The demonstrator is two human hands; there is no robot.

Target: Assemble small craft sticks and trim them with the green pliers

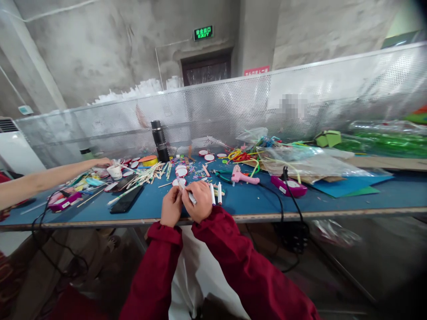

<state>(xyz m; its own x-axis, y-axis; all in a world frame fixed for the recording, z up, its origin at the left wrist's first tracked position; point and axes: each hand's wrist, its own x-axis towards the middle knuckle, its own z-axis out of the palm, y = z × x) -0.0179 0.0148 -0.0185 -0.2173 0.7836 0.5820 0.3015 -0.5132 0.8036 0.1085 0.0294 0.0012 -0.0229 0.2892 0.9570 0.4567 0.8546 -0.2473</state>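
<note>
My right hand (201,201) is closed around a white marker (191,198), which slants up toward my left hand. Beside it my left hand (171,207) has its fingers pinched together, and a small pale piece (180,181) shows at the fingertips; its kind is too small to tell. The two hands nearly touch above the table's front edge. Just right of my right hand lie two more white markers (213,194). Round white discs with red rims (181,170) lie just beyond my hands.
A pink glue gun (244,176) and green-handled pliers (223,176) lie to the right, near a purple device (288,186) with cables. Left are a black phone (127,200), wooden sticks (151,174) and a black bottle (160,141). Another person's arm (50,181) reaches in, holding a white cup (115,172).
</note>
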